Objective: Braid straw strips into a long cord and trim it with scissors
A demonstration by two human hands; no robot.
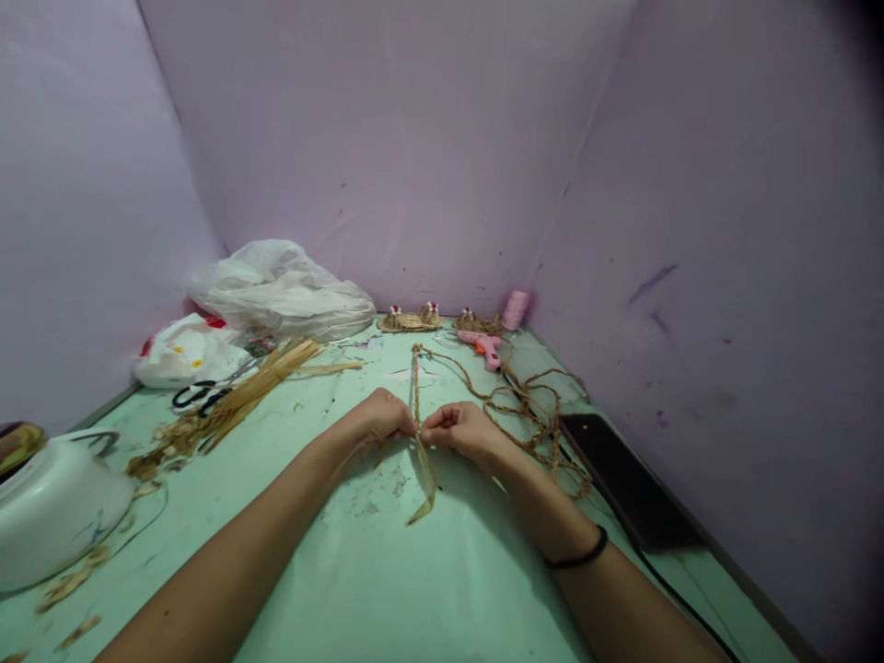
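My left hand (382,416) and my right hand (461,430) meet near the middle of the table, fingers pinched at the lower end of a braided straw-coloured cord (415,385). The cord runs straight up from my fingertips to a bend, then trails right into a loose tangle of braid (529,410). A flat, pale dried fibre strip (425,483) hangs down from between my fingers toward me. Both hands are closed on this end; exactly which strand each one pinches is too small to see.
A bundle of dried fibre strips (259,391) and black-handled scissors (200,396) lie left, near a white pot (59,511) and plastic bags (283,290). Behind are woven pieces (411,322), a pink glue gun (483,348) and a pink thread spool (515,310). A phone (628,483) lies right.
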